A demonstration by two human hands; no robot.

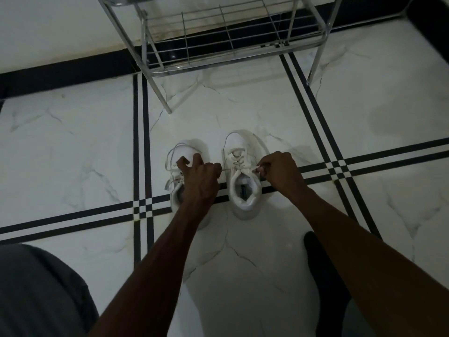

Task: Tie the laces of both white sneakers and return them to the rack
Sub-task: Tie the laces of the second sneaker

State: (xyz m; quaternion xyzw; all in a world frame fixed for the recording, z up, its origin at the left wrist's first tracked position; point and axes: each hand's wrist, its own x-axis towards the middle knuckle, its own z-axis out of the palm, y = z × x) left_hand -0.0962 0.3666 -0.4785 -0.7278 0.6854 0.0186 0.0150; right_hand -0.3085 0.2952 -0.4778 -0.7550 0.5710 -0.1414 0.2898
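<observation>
Two white sneakers stand side by side on the tiled floor, toes pointing away from me. The right sneaker has its lace pulled taut sideways across the top of its tongue. My left hand is closed on one lace end and partly covers the left sneaker, whose laces lie loose in loops. My right hand pinches the other lace end just right of the right sneaker. The metal shoe rack stands beyond the shoes, its lowest wire shelf bare.
The floor is white marble tile with black double stripes. A black skirting band runs along the wall behind the rack. My grey-clad knee fills the lower left and a dark foot rests at the lower right.
</observation>
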